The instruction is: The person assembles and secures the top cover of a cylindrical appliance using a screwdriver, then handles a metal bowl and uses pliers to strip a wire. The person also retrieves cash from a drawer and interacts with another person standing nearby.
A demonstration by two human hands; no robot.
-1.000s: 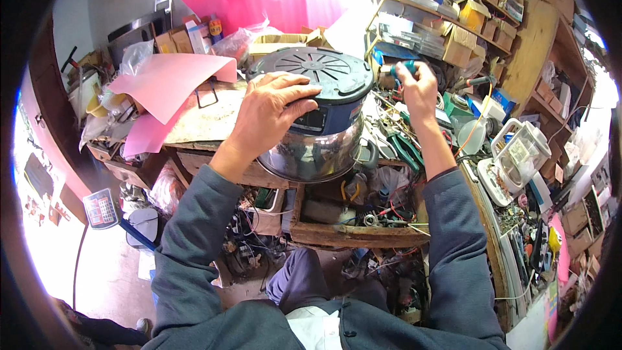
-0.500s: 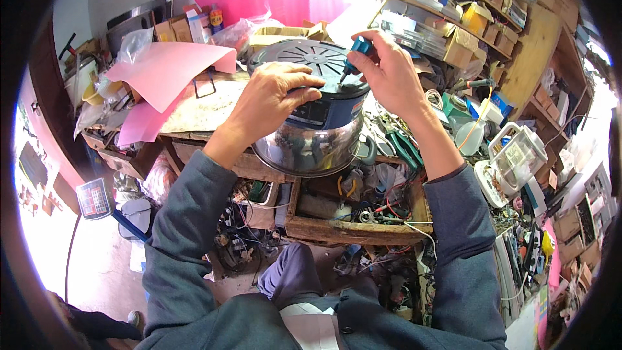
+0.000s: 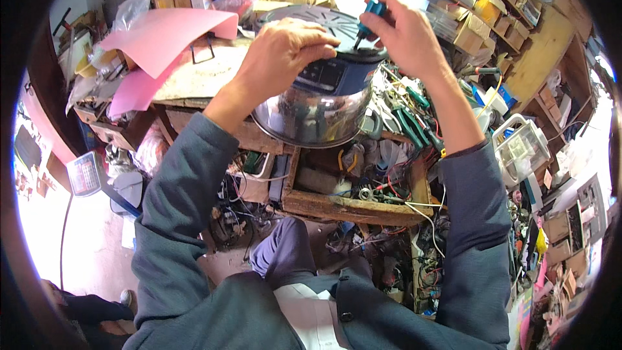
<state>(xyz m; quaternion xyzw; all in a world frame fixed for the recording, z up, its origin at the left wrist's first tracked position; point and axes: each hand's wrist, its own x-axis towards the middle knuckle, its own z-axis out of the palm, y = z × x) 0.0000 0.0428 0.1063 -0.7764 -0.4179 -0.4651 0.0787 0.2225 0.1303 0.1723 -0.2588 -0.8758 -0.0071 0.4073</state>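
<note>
A round electric cooker (image 3: 314,113) stands on the bench with its slotted black cover (image 3: 314,19) uppermost. Below that is a dark blue band with a control panel (image 3: 322,76), then a shiny steel body. My right hand (image 3: 409,35) is closed around the teal handle of a screwdriver (image 3: 372,18), whose shaft points down at the cover's right edge. Its tip is too small to make out clearly. On the front left of the cover, my left hand (image 3: 285,52) grips the rim, fingers over the top and thumb along the edge, partly hiding the cover.
Pink sheets (image 3: 172,32) lie on the bench to the left. Below the cooker, an open wooden drawer (image 3: 356,210) holds wires and tools. Pliers and other hand tools (image 3: 411,126) crowd the right, beside a clear plastic container (image 3: 518,146). Shelves with boxes (image 3: 492,10) rise behind.
The view has tilted, so the cooker and both hands appear higher. The screwdriver remains at the cover's right edge; my left fingers and thumb have drawn closer together at the rim.
</note>
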